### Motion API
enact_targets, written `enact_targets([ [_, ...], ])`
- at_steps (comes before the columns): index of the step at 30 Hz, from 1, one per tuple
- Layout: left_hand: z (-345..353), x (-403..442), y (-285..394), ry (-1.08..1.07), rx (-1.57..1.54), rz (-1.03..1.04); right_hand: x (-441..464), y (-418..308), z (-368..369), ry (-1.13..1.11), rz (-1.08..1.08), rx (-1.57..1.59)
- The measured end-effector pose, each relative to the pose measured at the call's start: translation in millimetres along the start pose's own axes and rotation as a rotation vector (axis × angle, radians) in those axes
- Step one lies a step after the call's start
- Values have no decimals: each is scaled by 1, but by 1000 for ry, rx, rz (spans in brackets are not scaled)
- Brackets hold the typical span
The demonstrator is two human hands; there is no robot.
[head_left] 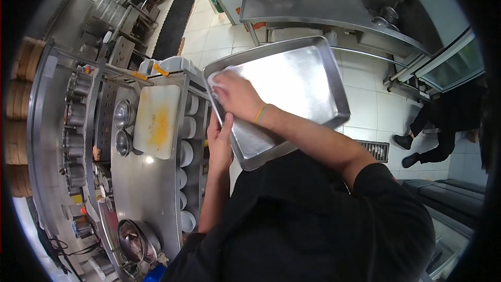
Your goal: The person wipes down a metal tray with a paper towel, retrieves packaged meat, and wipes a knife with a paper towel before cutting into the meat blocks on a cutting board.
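A rectangular steel tray (287,81) is held tilted in front of my body, its inside facing up. My left hand (219,143) grips the tray's left rim, thumb over the edge. My right hand (235,93) is inside the tray near its upper left corner, fingers closed on a white cloth (215,79) that presses against the metal. A yellow-green band circles my right wrist.
Left of the tray, a steel counter (146,188) holds a stained cutting board (156,121), small steel bowls (123,143) and a larger bowl of food (136,243). Bowls sit on shelves below. Ahead is a steel sink table (297,0). A person (443,125) in dark clothes is at right.
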State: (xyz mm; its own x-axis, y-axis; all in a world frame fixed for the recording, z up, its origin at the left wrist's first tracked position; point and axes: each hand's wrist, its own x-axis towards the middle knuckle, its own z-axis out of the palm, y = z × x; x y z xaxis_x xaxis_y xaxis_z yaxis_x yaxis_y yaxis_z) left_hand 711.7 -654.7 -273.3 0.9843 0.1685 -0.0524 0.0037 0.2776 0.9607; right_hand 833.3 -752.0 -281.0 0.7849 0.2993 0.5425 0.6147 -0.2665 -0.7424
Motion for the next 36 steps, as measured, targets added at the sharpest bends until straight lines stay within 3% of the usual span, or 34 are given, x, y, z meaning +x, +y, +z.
enact_targets([
  [2,0,0,7,-32,5,-16,5,-1,5,16,-3,84],
  [8,-11,2,-8,26,-118,-55,-25,-22,-21,-392,200,263],
  [11,-23,3,-16,66,-108,-117,-57,-22,-23,-596,195,278],
  [15,-2,5,1,149,23,-56,-62,-47,-52,-920,176,158],
  [19,-4,12,-4,163,127,-25,-61,-53,-70,-1092,83,2],
  [22,-9,14,-11,155,134,12,-62,-41,-81,-1114,97,-119],
  [24,-12,12,-9,176,160,21,-57,-20,-106,-1114,245,-254],
  [26,-15,10,-6,171,90,2,-55,6,-136,-1143,388,-468],
  [28,-13,10,-4,170,52,-28,-69,39,-164,-1011,410,-598],
  [30,-14,12,-4,138,35,-29,-82,77,-183,-1057,453,-867],
  [33,-15,13,-5,123,99,10,-94,98,-205,-909,558,-892],
  [36,-19,17,3,125,199,2,-94,113,-202,-637,407,-917],
])
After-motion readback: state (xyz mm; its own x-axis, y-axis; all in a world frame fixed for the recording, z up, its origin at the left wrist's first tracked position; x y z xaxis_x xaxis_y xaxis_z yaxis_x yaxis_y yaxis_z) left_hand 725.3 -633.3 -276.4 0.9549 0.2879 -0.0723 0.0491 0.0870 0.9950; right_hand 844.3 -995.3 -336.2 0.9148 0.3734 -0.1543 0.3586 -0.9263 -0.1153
